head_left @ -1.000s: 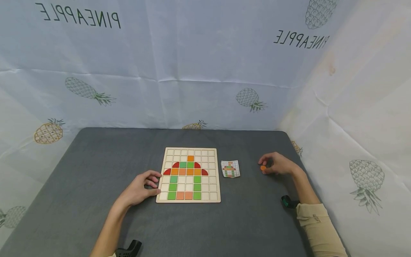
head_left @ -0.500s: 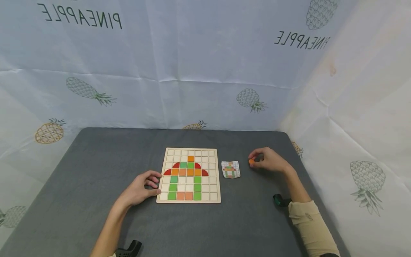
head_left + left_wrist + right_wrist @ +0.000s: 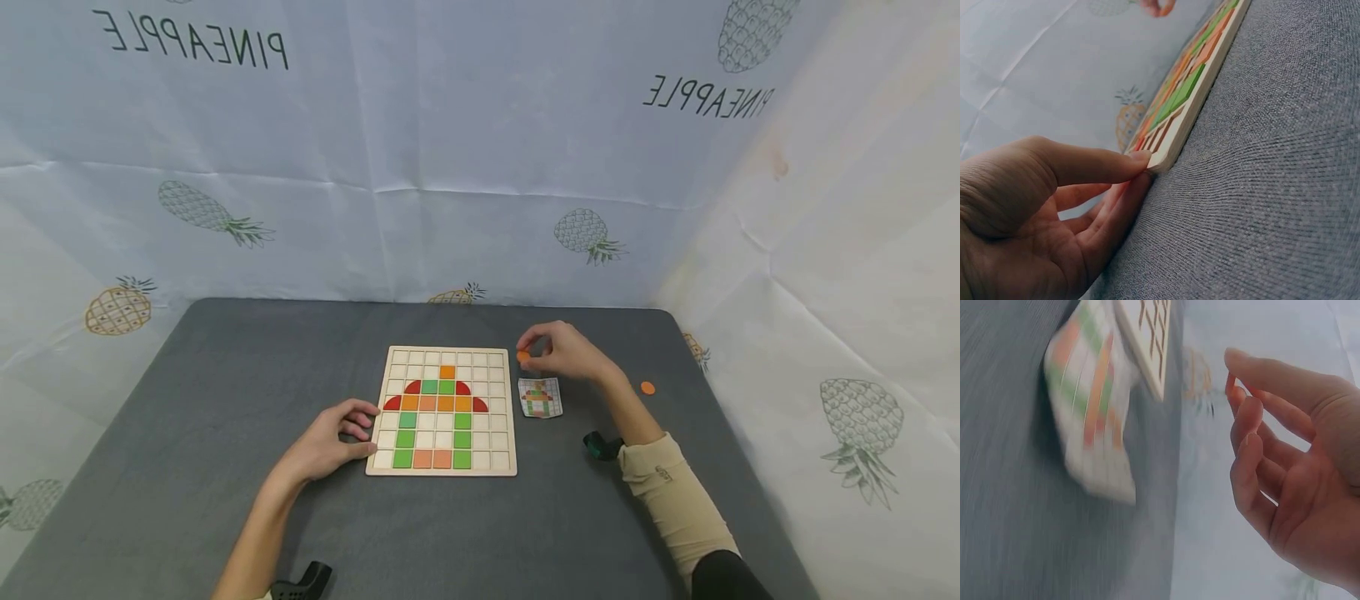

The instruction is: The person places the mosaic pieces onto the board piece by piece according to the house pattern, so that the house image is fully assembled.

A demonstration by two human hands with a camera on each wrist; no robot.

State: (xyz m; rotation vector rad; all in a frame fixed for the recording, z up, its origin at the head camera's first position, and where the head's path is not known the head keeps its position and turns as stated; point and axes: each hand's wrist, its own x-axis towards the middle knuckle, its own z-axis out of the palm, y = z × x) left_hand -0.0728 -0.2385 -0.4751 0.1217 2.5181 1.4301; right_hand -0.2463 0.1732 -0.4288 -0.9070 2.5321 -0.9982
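Observation:
A square wooden grid board (image 3: 491,433) lies flat on the dark grey table, with green, orange, salmon and red pieces set in its cells. My left hand (image 3: 330,440) holds the board's left edge; in the left wrist view the thumb (image 3: 1104,164) lies on the corner, with the other fingers beside and partly hidden. Above the table, just right of the board's far right corner, my right hand (image 3: 564,350) pinches an orange disc (image 3: 523,356) between thumb and fingers. The disc shows edge-on in the right wrist view. Below this hand lies a printed pattern card (image 3: 540,397).
Another orange disc (image 3: 648,387) lies on the table (image 3: 225,358) to the right, beyond the right forearm. The card looks creased in the right wrist view. White pineapple-print cloth (image 3: 420,242) hangs behind the table and along its sides.
My right hand has travelled left with the orange disc, from the table's right side to above the card, uncovering a second disc. The left hand and the board have stayed put.

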